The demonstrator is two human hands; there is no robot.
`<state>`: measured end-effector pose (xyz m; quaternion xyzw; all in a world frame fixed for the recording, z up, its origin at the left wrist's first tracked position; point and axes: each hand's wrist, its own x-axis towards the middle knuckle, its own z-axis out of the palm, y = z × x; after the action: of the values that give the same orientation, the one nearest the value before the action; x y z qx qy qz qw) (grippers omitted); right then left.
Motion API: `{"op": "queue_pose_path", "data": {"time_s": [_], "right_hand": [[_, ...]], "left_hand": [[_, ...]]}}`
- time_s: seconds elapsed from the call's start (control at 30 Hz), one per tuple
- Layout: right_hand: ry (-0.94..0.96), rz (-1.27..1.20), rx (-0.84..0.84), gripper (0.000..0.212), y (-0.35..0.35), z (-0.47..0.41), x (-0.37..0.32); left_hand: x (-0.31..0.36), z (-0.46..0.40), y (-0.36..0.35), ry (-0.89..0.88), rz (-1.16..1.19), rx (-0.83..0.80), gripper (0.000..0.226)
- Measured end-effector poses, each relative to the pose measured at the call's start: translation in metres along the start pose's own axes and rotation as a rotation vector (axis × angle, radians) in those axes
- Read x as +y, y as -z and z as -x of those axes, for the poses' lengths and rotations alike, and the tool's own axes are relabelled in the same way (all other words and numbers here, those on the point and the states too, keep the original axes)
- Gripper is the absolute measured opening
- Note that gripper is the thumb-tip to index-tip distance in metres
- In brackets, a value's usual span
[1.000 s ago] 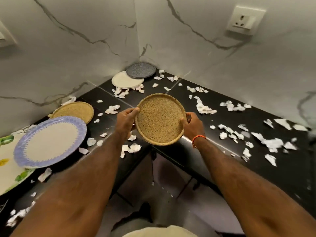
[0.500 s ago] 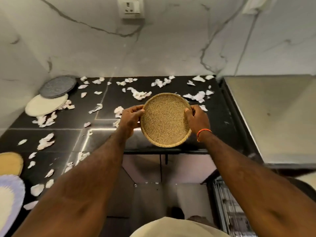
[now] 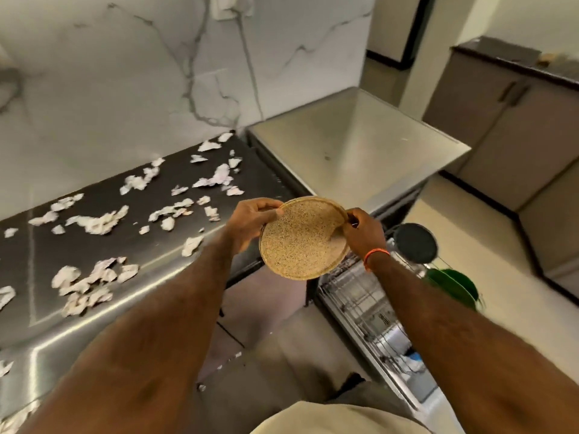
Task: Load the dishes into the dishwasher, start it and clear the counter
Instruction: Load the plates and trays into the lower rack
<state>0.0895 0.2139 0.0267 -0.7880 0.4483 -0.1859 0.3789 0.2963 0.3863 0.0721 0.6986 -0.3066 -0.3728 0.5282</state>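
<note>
Speckled tan plate (image 3: 302, 239) in both our hands, held in the air. Left hand (image 3: 250, 222) pinches the left rim, fingers curled over the edge; right hand (image 3: 360, 233) grips the right rim, thumb on the plate's face.

A second ago the plate was over the corner of the surface, other plates in sight. Since then we have turned right: those plates are out of frame, and the plate now hangs past the surface's edge, above the open dishwasher rack (image 3: 369, 308).

Rack shows a dark dish (image 3: 415, 242) and a green one (image 3: 454, 288) at its far side, blurred.

Black surface (image 3: 188, 245) to the left carries torn paper scraps (image 3: 97, 222).

Judgement: carry nearly done; slotting comes next. Scraps and remaining plates not yet dealt with.
</note>
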Motion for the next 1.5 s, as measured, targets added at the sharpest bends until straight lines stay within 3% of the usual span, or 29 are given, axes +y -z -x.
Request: {"op": "queue_pose_path", "data": {"time_s": [0.1,0.3,0.4,0.57,0.93,1.2,1.5], "right_hand": [[-0.023,0.069,0.014,0.030,0.044,-0.003,0.043],[-0.184,0.042,0.109,0.018,0.122,-0.018,0.146],[-0.310,-0.034,0.203,0.016,0.154,-0.025,0.197],[-0.499,-0.111,0.284,0.017,0.178,-0.021,0.258],[-0.530,-0.036,0.102,0.022,0.143,-0.093,0.399],[-0.532,0.036,0.195,0.025,0.086,-0.202,0.500],[-0.618,-0.057,0.358,0.023,0.033,-0.279,0.582]], "left_hand": [[0.019,-0.031,-0.069,-0.065,-0.100,-0.119,0.025],[0.031,-0.099,-0.205,-0.144,-0.280,-0.184,0.025],[0.024,-0.127,-0.275,-0.206,-0.434,-0.208,0.035],[-0.003,-0.159,-0.354,-0.303,-0.777,-0.238,0.034],[-0.101,-0.286,-0.453,-0.345,-0.916,-0.542,0.033],[-0.186,-0.406,-0.507,-0.333,-0.928,-0.468,0.030],[-0.260,-0.495,-0.558,-0.401,-0.845,-0.402,0.026]]}}
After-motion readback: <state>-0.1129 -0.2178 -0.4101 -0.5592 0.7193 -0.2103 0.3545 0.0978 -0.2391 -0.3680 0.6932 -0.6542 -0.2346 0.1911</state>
